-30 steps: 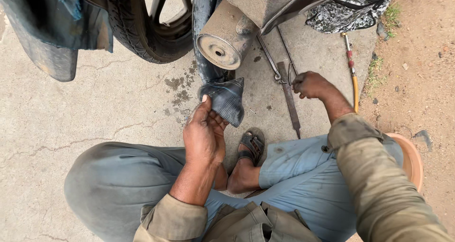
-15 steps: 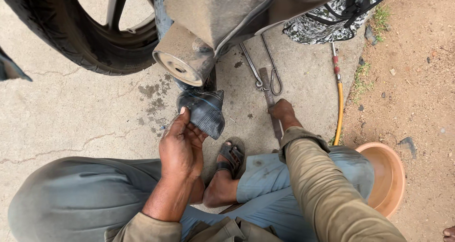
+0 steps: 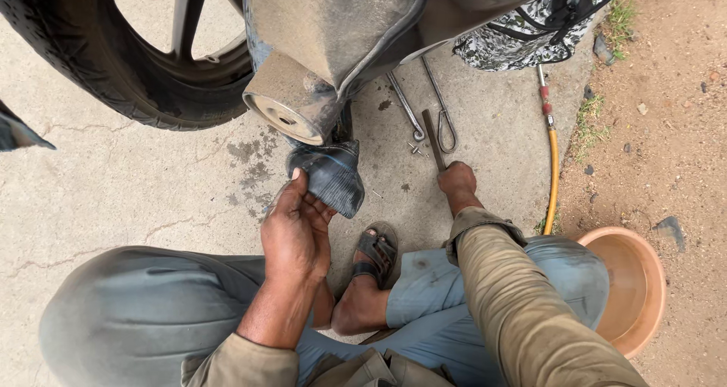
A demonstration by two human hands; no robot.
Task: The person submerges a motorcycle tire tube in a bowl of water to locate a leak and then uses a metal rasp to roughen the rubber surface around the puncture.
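Two hands were busy beneath the motorbike. The left hand [image 3: 297, 232] pinched a fold of black rubber tube [image 3: 330, 176], its ribbed, dusty loop hanging just under the round metal exhaust [image 3: 291, 108], likely kept off the cracked concrete [image 3: 136, 190]. The right hand [image 3: 457, 181] closed round a flat dark iron bar [image 3: 433, 138], beside bent wire tools [image 3: 424, 107]. A smooth clay-coloured basin [image 3: 632, 288] sat near the knee.

You are at an open-air roadside repair spot: you squat on cracked concrete [image 3: 113, 198] under a motorbike, its tyre [image 3: 98, 69] and exhaust [image 3: 291, 107] far left, tyre levers [image 3: 424, 114] ahead, a hose [image 3: 553, 167] and basin [image 3: 636, 281] beside bare dirt [image 3: 666, 129] right.
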